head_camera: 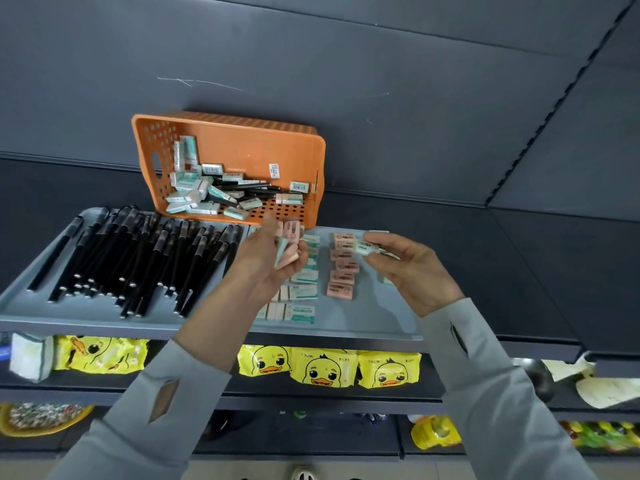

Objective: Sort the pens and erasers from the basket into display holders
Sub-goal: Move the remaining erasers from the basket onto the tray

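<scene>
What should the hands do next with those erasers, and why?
Probably the right grip should lay its green-and-white eraser onto the green eraser column in the tray, not the pink column beside it. The tray already keeps colours apart, and the left grip holds pink erasers waiting.

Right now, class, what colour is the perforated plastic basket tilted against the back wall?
Orange: the perforated plastic basket shows clearest in the head view.

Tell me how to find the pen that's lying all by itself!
Find the orange perforated plastic basket leaning against the dark wall, then look down to the long grey display tray below it. A heap of black pens fills its left part. The lone black pen lies left of that heap, with bare tray between them.
</scene>
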